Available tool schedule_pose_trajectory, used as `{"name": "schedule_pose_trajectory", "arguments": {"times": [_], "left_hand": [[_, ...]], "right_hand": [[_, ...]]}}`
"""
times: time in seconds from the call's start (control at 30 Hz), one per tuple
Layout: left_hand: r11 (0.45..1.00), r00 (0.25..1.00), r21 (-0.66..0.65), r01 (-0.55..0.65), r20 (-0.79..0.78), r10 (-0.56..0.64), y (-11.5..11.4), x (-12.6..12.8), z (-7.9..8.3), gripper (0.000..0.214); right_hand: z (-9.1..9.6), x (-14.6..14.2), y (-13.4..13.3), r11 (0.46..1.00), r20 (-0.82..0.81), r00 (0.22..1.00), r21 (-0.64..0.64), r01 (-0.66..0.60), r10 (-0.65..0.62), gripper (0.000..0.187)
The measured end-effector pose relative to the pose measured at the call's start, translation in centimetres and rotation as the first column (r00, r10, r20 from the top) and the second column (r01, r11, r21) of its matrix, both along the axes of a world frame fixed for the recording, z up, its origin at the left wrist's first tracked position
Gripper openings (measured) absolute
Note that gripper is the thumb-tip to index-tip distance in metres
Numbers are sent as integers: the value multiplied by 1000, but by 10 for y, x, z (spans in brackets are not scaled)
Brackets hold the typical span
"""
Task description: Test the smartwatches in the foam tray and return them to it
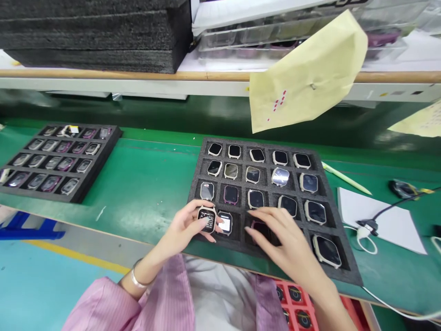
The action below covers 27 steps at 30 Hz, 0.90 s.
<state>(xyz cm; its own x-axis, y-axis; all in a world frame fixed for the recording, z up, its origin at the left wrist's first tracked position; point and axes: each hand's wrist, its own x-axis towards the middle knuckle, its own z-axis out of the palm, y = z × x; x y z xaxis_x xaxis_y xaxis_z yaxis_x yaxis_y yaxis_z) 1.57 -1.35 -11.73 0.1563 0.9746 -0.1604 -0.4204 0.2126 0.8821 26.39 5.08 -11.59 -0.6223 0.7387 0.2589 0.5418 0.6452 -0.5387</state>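
Observation:
A black foam tray (344, 271) with square pockets lies on the green bench in front of me, holding several smartwatch bodies. My left hand (184, 227) is closed around one watch body (206, 218) with a lit screen, held just above the tray's front-left pockets. Beside it a second lit watch (225, 223) sits in its pocket. My right hand (282, 241) reaches over the front row, fingers curved down onto a pink-rimmed watch (260, 226) in its pocket; whether it grips that watch is unclear.
A second foam tray (86, 184) of watches lies at the left. A yellow paper (306, 73) hangs from the shelf above. White paper (396, 225), a cable clip (367, 226) and a green pen (344, 179) sit to the right. A red tray (296, 305) shows below the bench edge.

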Motion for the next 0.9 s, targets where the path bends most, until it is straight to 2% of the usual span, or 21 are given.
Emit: {"name": "schedule_pose_trajectory", "arguments": {"times": [0.07, 0.2, 0.3, 0.43, 0.6, 0.7, 0.8, 0.9], "left_hand": [[1000, 999, -3, 13, -29, -13, 0, -1, -3, 30], [1000, 965, 10, -12, -261, 14, 0, 1, -11, 33], [1000, 902, -2, 0, -432, -1, -2, 2, -13, 34], [998, 844, -51, 42, -532, -63, -8, -1, -10, 29], [997, 831, -73, 20, -554, -58, -16, -11, -10, 29], [998, 855, -48, -35, -518, 5, -15, -11, -12, 30], [997, 879, -29, -77, -473, 54, -11, -2, -11, 36], [995, 884, 16, -96, -458, 93, -8, 12, -8, 38]], "right_hand": [[-2, 21, 3, 996, -20, 996, 32, 82, -81, 12], [-13, 49, 3, 966, 37, 971, 113, 231, -236, 16], [-18, 51, -6, 962, 102, 961, 128, 243, -256, 18], [-17, 41, -22, 963, 225, 942, 156, 219, -251, 25], [-13, 26, -36, 940, 209, 929, 220, 261, -307, 25], [-13, 10, -41, 956, 245, 941, 234, 176, -233, 22], [-17, -5, -46, 974, 268, 945, 173, 143, -186, 23], [-22, -12, -51, 984, 137, 975, 37, 174, -177, 25]]}}
